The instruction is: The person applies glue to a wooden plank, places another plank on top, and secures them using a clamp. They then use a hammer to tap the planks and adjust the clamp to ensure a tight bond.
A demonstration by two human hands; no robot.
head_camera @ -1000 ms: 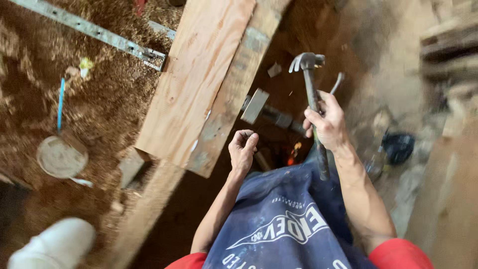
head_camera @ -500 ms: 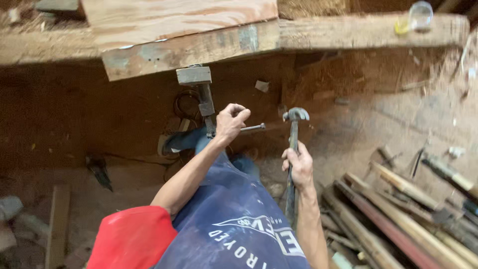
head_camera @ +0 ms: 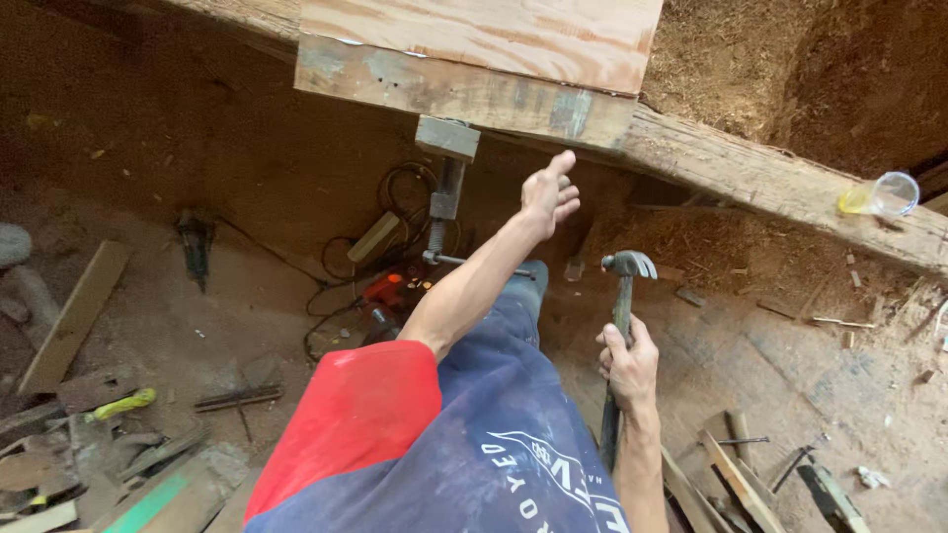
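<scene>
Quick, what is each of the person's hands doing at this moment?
Left hand: raised toward the wooden beam, fingers loosely curled; whether it pinches anything small cannot be told.
Right hand: closed around the hammer handle.

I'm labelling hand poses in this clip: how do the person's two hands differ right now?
The left hand is raised toward the wooden beam with the arm stretched out; the right hand sits lower, close to the body. The left hand grips no tool that I can see, fingers loosely curled; the right hand is closed around the handle of a claw hammer, head upward. Both are bare.
</scene>
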